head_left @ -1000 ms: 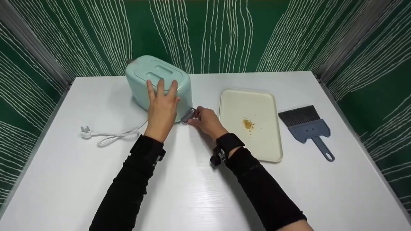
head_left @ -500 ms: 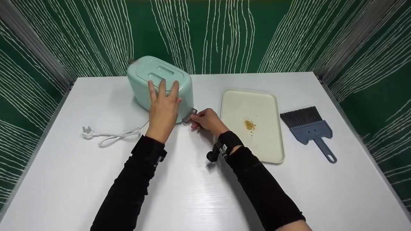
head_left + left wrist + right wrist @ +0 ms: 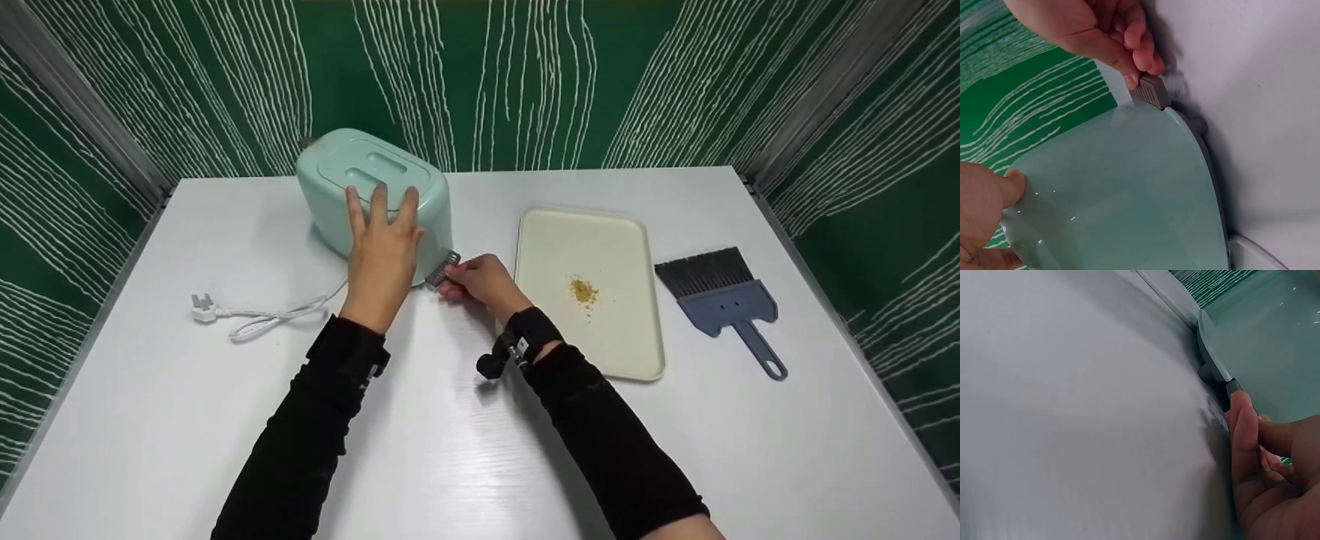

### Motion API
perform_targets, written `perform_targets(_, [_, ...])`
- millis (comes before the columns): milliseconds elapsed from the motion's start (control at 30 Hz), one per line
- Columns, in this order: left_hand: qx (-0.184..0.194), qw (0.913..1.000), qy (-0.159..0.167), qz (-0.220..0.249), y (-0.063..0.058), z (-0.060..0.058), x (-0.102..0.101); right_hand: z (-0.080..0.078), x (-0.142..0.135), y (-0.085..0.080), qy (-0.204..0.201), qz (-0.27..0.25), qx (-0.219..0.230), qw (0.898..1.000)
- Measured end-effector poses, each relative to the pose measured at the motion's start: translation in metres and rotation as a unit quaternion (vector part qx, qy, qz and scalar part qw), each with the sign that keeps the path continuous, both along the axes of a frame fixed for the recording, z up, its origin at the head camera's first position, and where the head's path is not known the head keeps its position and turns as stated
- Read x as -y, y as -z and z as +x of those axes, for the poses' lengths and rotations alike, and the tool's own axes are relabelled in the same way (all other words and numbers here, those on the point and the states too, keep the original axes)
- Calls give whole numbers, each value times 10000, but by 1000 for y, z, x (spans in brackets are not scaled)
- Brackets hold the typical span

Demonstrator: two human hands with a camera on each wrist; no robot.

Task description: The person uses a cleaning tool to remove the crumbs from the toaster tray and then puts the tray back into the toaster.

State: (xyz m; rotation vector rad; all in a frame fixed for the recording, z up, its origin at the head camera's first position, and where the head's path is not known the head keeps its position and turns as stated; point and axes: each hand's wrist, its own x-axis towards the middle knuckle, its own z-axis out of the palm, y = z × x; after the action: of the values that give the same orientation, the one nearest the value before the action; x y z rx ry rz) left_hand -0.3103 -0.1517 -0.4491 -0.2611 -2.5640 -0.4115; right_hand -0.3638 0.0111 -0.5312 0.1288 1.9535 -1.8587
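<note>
A mint-green toaster (image 3: 322, 202) stands at the back left, its closed top showing two recessed grips. My left hand (image 3: 381, 266) rests on its near top edge, three fingers spread straight on top. In the left wrist view the thumb (image 3: 1013, 188) presses the toaster's edge. Low at the toaster's right end is a ridged grey crumb-tray handle (image 3: 444, 270). My right hand (image 3: 487, 285) pinches this handle between thumb and fingers, close to the tabletop. In the right wrist view my fingers (image 3: 1244, 424) hide most of the handle.
A cream tray (image 3: 630, 330) with a small heap of yellow-brown crumbs (image 3: 583, 291) lies right of my right hand. Farther right lies a blue-grey hand brush (image 3: 724, 304). The toaster's white cord and plug (image 3: 202, 307) lie on the left of the white table (image 3: 442, 457).
My right hand's thumb and fingers have shifted on the crumb-tray handle, and its wrist has turned slightly. The left hand and toaster hold their place.
</note>
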Motion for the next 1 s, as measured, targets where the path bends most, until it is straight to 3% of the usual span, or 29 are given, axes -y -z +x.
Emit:
perform_targets(233, [-99,9999,44,-58,0,0,1,2,2,-1,220,-449,275,9984])
perform_targets(500, [-40,10000,50,35,0,0,0,2,-1,-2,253,-428,402,9980])
perform_targets(700, [94,9998,66,154,-1,2,-1,3,-3,-2,192,-381,361,9984])
perform_targets(1000, [71,10000,-16,15,-2,1,0,5,7,4,571,-463,134,9972])
